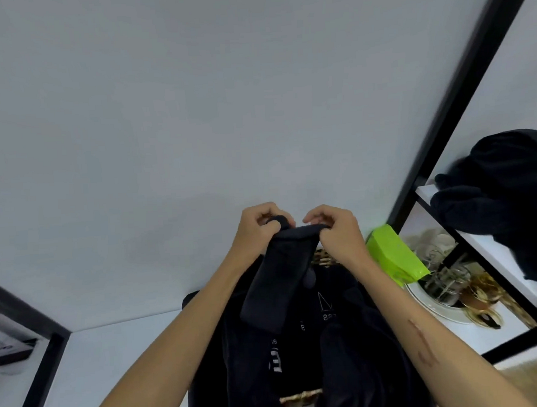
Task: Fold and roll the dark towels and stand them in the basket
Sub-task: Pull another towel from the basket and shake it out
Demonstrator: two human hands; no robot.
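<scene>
Head view. Writing: pale lettering shows on the dark fabric heaped below the hands, but only fragments are visible and none can be read as a word or brand.

Hands and towel: the left hand [257, 227] and the right hand [333, 227] are raised side by side against the wall, fingers curled. Each pinches the top edge of one dark towel [278, 281], the left at its left corner, the right at its right corner. The towel hangs down from the two hands as a narrow folded strip, tilted slightly to the left, with its lower end between the forearms.

Basket: directly under the hanging strip sits the woven basket [322, 258]. Only small parts of its rim show, one just below the right hand and one near the lower edge of the picture. More dark towels [357, 339] fill it and spill over its sides, hiding most of it.

Surface and room: the basket stands on a white desk [119, 354] set against a plain white wall [191, 98]. A black frame post [462, 97] rises at the right. A white shelf [483, 243] on it carries another dark cloth heap [508, 195]. A bright green packet [393, 255] stands just right of the right forearm, beside a white plate [431, 309] with glassware and gold items.
</scene>
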